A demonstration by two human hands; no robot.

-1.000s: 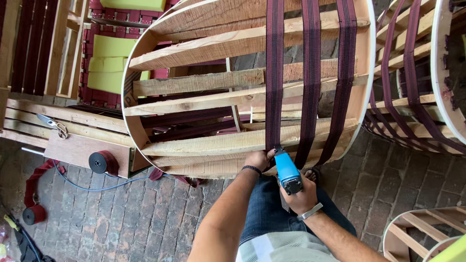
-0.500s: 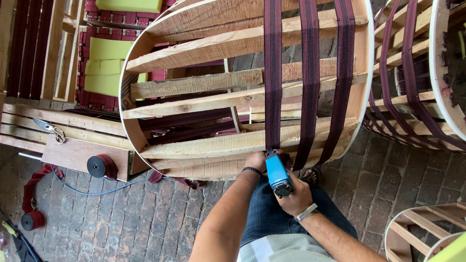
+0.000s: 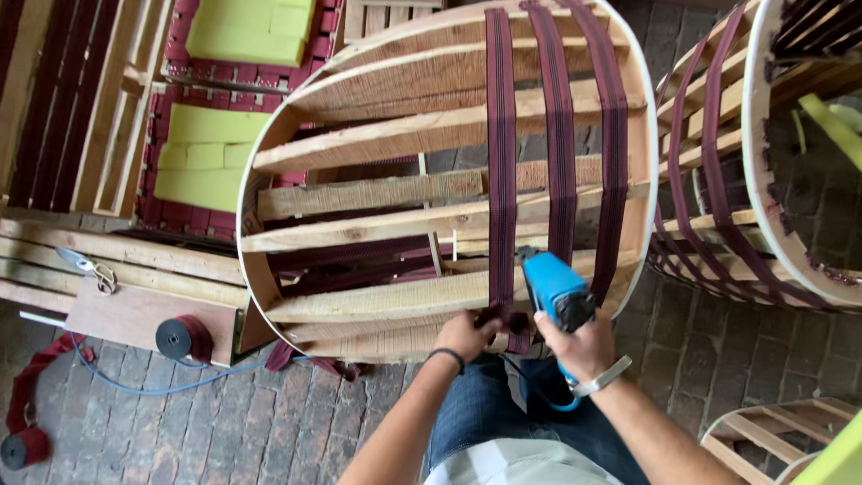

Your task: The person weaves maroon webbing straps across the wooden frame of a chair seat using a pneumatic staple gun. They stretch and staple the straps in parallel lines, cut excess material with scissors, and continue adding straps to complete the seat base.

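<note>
Brick floor lies under a round wooden frame. Left hand pinches the maroon strap end against the bottom slat; right hand grips a blue stapler just beside it. Likely fastening webbing; next, muzzle squarely on strap, clear of fingers.

Wide gaps between the slats of my wooden frame left of the straps, room to reach through, straps close the right side, second frame crowds my right hand, bare brick floor to my left, hose and webbing roll there
</note>
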